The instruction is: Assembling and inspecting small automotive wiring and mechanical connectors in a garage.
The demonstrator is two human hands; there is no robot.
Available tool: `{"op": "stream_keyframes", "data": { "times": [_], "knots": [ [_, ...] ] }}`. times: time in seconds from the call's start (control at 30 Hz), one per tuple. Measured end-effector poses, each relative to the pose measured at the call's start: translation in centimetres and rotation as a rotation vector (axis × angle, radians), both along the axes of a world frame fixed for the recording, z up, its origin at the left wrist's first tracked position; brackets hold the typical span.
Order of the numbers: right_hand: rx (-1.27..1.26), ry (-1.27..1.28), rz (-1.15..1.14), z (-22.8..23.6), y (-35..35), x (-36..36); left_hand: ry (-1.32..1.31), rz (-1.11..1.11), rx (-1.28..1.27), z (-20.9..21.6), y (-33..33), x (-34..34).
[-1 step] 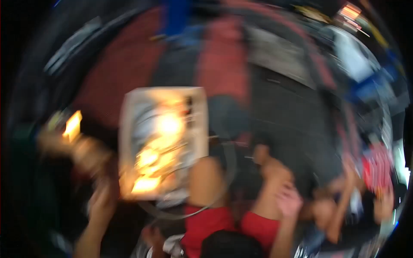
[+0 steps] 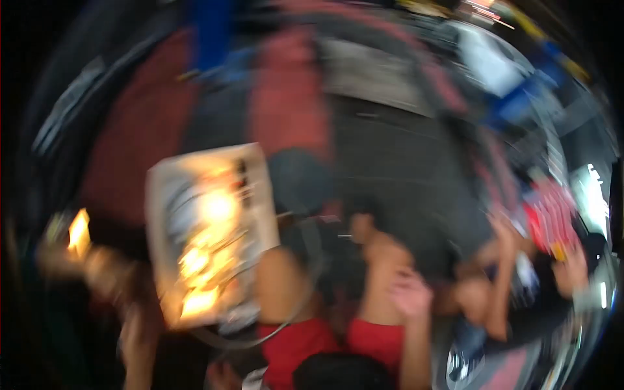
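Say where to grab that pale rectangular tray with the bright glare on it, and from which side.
Judging through heavy blur: take the pale rectangular tray by its long left edge, about midway, coming from the left. That rim looks bare, while an arm in a red sleeve crowds its lower right corner. What lies on the tray is unreadable.

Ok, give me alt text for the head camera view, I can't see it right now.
Heavily motion-blurred fisheye view: a pale rectangular tray with bright orange glare sits left of centre, red sleeves below it. Several blurred hands and arms crowd the lower right; which are the wearer's cannot be told.
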State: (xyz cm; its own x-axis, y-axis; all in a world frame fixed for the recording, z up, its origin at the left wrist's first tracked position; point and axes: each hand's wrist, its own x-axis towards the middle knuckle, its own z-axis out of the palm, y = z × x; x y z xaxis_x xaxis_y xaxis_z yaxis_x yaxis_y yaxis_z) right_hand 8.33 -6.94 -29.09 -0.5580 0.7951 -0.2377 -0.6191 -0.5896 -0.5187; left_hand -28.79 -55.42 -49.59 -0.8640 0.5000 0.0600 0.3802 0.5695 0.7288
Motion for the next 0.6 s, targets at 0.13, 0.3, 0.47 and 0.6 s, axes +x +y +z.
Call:
{"op": "stream_keyframes", "data": {
  "times": [0.13, 0.3, 0.47, 0.6],
  "knots": [
    [0.022, 0.084, 0.006, 1.2, 1.9, 0.2, -0.060, -0.126, -0.605, 16.4, 18.4, 2.8],
    [0.175, 0.066, -0.063, 4.5, 0.4, 3.2, 0.366, -0.596, -0.461, 19.5, 26.4, -0.2],
    [0.164, 0.177, -0.087, 6.1, -0.7, 5.0, 0.741, -0.835, -0.391, 21.7, 29.2, -2.1],
    [0.183, 0.307, -0.084, 5.7, 0.2, 4.8, 0.996, -0.979, -0.401, 22.6, 29.0, -4.4]
  ]
}}
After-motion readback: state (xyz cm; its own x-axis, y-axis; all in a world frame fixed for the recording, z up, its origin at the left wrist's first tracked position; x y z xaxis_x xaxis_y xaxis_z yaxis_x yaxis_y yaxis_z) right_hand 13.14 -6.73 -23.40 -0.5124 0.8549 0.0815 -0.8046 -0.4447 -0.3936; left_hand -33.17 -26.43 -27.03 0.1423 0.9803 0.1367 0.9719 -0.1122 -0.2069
